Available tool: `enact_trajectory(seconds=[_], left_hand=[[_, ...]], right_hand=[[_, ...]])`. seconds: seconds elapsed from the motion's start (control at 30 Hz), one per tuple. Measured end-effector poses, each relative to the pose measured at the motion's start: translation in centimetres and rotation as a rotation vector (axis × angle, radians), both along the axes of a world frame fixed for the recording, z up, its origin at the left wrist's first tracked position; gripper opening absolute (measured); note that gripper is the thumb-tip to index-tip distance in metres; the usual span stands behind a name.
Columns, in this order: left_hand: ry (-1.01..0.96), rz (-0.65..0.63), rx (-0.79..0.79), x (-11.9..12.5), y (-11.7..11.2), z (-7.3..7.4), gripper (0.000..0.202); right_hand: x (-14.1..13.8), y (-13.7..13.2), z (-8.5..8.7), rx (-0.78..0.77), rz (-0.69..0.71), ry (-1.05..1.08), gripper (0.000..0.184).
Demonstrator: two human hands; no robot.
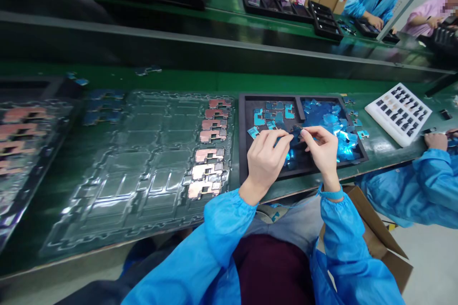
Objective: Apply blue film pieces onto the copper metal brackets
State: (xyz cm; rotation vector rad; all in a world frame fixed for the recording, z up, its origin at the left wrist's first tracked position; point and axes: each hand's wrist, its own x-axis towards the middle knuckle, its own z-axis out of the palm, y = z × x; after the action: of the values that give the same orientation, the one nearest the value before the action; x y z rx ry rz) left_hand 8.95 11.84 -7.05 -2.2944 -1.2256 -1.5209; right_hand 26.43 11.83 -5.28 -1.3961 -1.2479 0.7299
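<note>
Right now, the right hand (322, 149) pinches a small dark part (296, 127) between thumb and finger, above the middle of the black tray (243, 140). The left hand (267, 157) has its fingertips bunched just beside it; whether they grip anything, I cannot tell. Blue film (331, 121) lies along the tray's right edge.

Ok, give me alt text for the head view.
The right hand pinches a small dark part beside the left hand, over a black tray of blue pieces. A clear tray holding copper-coloured boards lies to its left.
</note>
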Motion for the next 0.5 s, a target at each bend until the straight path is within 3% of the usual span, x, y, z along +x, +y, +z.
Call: enact_trajectory(seconds=[0.2,0.5], left_hand=[[-0.025,-0.04,-0.01,0.05,-0.1,0.09,0.017],[-0.206,-0.085,-0.22,0.45,-0.13,0.23,0.013]], right_hand=[[-0.16,-0.21,-0.23,0.01,-0.014,0.002,0.033],[-0.39,-0.49,0.04,0.028,0.005,-0.091,0.031]])
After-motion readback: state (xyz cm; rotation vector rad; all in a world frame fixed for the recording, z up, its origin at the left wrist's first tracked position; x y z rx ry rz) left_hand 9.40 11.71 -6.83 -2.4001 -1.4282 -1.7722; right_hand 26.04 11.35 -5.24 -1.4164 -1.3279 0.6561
